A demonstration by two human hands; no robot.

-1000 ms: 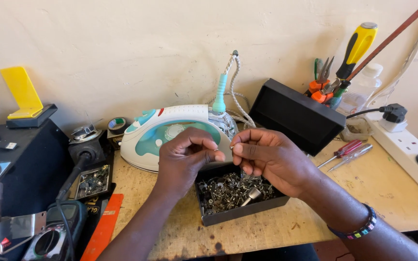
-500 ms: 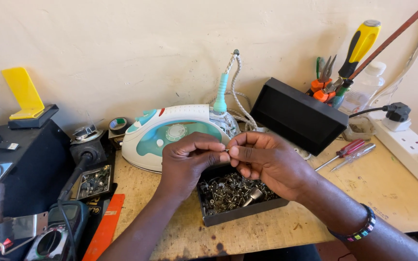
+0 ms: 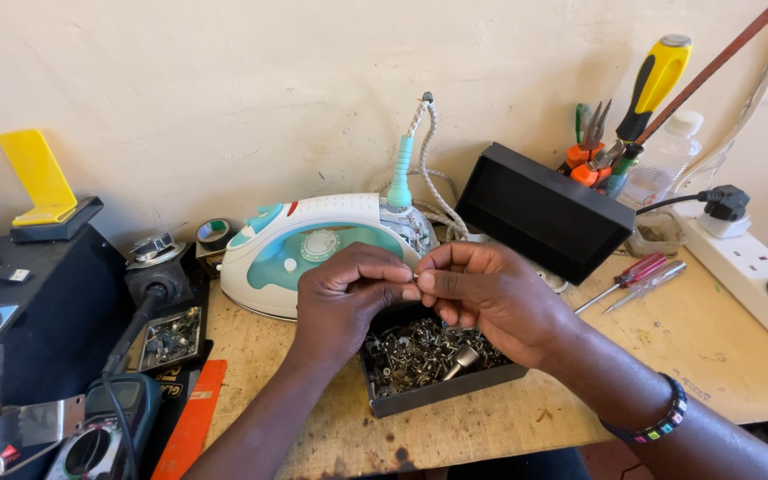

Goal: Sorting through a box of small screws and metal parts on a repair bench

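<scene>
Fingers of the left hand [image 3: 344, 302] and right hand [image 3: 491, 298] are pinched together on a tiny metal part [image 3: 416, 277] above the near screw tray [image 3: 442, 388], apparently being fitted, so steady twisting seems called for.

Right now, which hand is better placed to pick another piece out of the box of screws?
Probably the right hand: it hangs directly above the black box of screws. The left hand sits beside the box's left edge, nearer the iron. Both pinch one small part together.
</scene>
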